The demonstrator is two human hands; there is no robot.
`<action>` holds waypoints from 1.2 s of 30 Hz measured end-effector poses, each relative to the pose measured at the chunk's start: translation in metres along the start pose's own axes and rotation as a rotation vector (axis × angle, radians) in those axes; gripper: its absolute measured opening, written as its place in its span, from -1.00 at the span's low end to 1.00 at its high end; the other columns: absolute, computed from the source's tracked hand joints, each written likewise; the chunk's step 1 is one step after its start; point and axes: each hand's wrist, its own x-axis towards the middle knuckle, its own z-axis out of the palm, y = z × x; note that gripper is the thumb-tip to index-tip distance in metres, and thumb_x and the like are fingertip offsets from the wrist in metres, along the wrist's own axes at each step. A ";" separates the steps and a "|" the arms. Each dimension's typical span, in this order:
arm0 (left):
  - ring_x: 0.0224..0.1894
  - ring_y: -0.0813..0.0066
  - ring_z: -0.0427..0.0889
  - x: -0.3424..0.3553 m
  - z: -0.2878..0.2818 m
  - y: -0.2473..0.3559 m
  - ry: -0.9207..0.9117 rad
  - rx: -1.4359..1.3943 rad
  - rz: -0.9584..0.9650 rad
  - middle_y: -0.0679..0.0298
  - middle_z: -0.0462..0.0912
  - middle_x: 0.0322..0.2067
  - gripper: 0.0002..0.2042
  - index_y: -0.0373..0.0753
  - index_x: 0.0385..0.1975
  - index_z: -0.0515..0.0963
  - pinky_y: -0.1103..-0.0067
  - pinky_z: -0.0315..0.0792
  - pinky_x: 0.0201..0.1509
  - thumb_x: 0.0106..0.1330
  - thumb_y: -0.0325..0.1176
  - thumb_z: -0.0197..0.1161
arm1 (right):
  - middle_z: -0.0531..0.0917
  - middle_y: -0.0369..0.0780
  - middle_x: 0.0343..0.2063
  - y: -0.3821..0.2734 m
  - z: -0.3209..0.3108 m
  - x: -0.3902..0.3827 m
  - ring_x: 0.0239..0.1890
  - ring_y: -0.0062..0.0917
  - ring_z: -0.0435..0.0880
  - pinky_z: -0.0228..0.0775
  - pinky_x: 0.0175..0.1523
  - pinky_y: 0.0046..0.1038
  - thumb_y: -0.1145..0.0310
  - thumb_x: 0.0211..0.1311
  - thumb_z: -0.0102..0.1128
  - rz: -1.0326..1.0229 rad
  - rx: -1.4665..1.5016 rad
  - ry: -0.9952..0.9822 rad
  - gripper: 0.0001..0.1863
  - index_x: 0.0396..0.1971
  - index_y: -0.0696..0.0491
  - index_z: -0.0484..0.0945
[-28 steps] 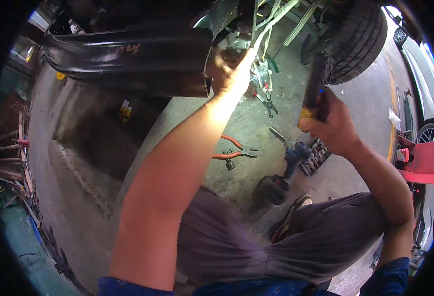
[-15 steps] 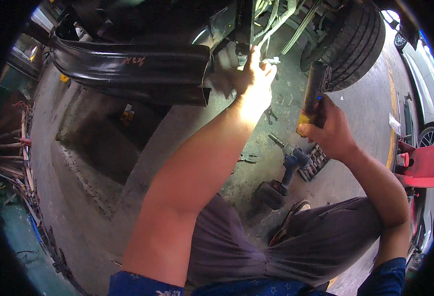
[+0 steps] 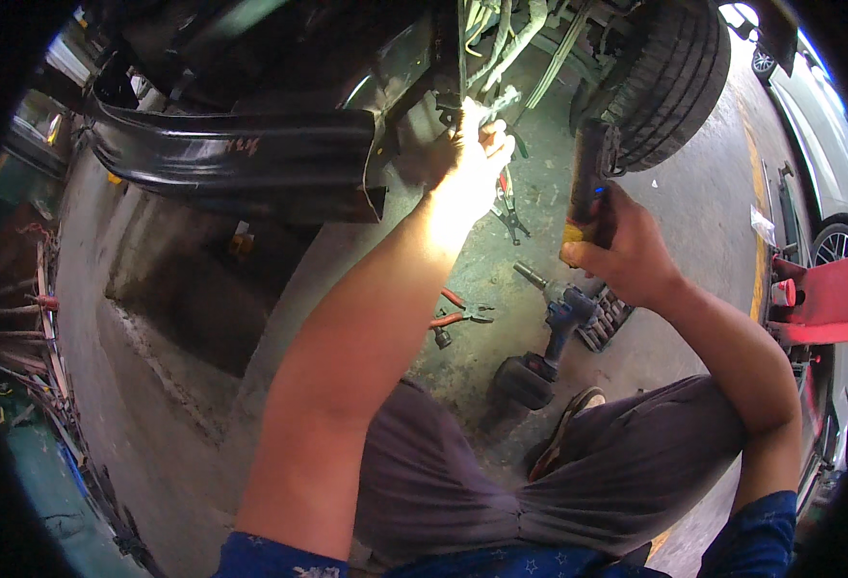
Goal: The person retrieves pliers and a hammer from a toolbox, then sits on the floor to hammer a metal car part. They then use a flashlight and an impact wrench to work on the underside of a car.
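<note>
My left hand (image 3: 474, 154), brightly lit, is raised among metal parts and pale hoses (image 3: 512, 48) under a vehicle, fingers curled on something I cannot make out. Beside it is a black curved panel (image 3: 231, 159). My right hand (image 3: 626, 250) grips a black and yellow work light (image 3: 587, 173), near a tyre (image 3: 674, 87). Below, an impact wrench (image 3: 525, 376) lies beside a socket set (image 3: 605, 323). Orange-handled pliers (image 3: 467, 316) lie near my left forearm, and another red-handled tool (image 3: 508, 212) lies higher up.
Past my right hand stand a red metal object (image 3: 819, 299) and a white car (image 3: 819, 144). Dark recessed floor (image 3: 202, 308) lies at the left, with scrap rods and cables (image 3: 39, 328) beyond. My legs (image 3: 626, 453) are at the bottom.
My left hand has shifted rightward and its fingers have changed position among the parts. The view has moved slightly; my right hand still holds the light.
</note>
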 end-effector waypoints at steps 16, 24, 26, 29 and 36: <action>0.25 0.02 0.37 0.066 -0.059 -0.039 -0.492 -1.647 -1.085 -0.14 0.41 0.17 -0.58 -0.41 0.16 0.31 0.23 0.17 0.46 0.53 -0.20 -0.21 | 0.55 -0.24 -0.41 -0.001 0.006 0.002 -0.37 -0.62 0.50 0.42 -0.23 -0.45 0.30 -0.02 0.42 -0.009 0.059 -0.029 -0.55 -0.22 0.17 0.38; 0.05 0.38 0.46 -0.005 0.003 -0.029 -0.245 -0.658 -0.077 0.15 0.51 -0.01 -0.69 -0.38 0.07 0.37 0.39 0.24 0.39 0.47 -0.32 -0.09 | 0.55 -0.23 -0.40 0.011 0.011 -0.001 -0.35 -0.61 0.48 0.42 -0.20 -0.46 0.28 -0.03 0.41 -0.002 0.014 -0.047 -0.54 -0.20 0.17 0.40; -0.10 0.35 0.49 -0.012 0.003 -0.030 -0.317 -0.760 0.006 0.11 0.50 -0.09 -0.74 -0.45 -0.06 0.38 0.40 0.36 0.32 0.46 -0.34 -0.02 | 0.55 -0.23 -0.39 0.007 0.016 -0.002 -0.34 -0.60 0.50 0.42 -0.18 -0.45 0.28 -0.02 0.40 -0.007 -0.010 -0.054 -0.55 -0.20 0.17 0.41; -0.21 0.38 0.46 -0.008 0.003 -0.026 -0.324 -0.823 0.079 0.13 0.52 -0.22 -0.70 -0.40 -0.10 0.40 0.35 0.28 0.36 0.48 -0.23 -0.03 | 0.57 -0.22 -0.37 0.004 0.018 0.005 -0.31 -0.59 0.52 0.43 -0.16 -0.45 0.30 -0.01 0.39 -0.034 -0.034 -0.087 -0.55 -0.18 0.18 0.41; 0.00 0.31 0.45 -0.011 -0.008 -0.044 -0.184 -0.826 0.052 0.12 0.49 -0.04 -0.70 -0.41 0.00 0.38 0.38 0.25 0.37 0.47 -0.32 -0.12 | 0.59 -0.21 -0.36 0.004 0.016 -0.002 -0.33 -0.59 0.53 0.44 -0.15 -0.44 0.32 0.00 0.39 0.057 -0.019 -0.060 -0.56 -0.18 0.19 0.41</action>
